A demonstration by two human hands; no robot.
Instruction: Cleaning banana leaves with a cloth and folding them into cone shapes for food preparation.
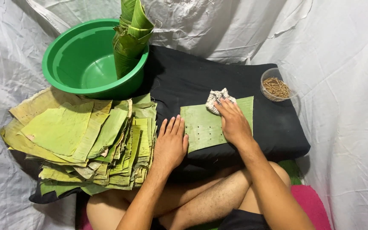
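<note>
Covering the ground: a white sheet (350, 85), creased and draped up behind, lies under everything in view.
Black cushion (218, 81): a flat dark pad on the sheet, in front of the person's crossed legs — it serves as the work surface.
Leaf stack (86, 145): a thick, fanned pile of cut banana-leaf pieces, green to yellowish, just beside the cushion's left edge and partly over a dark cloth.
Green basin (73, 59): a round plastic tub behind the stack, tilted toward the camera, touching the cushion's far left corner.
Leaf cones (132, 34): folded leaves nested one inside another, standing upright against the basin's right rim.
Leaf piece (203, 125): one green rectangle lying flat on the cushion, near its front edge, dotted with small pale spots.
Left hand (171, 145): flat, palm down, fingers straight and close together, gripping nothing; it rests on the cushion with its fingertips touching the leaf piece's left edge.
Right hand (234, 123): palm down on the leaf piece, fingers stretched forward and pressing on the cloth rather than curled around it.
Cloth (218, 100): a small crumpled whitish rag at the leaf piece's far edge, under the right fingertips.
Clear cup (275, 87): at the cushion's far right corner, well apart from both hands — it holds what look like thin brown sticks, too small to tell for sure.
</note>
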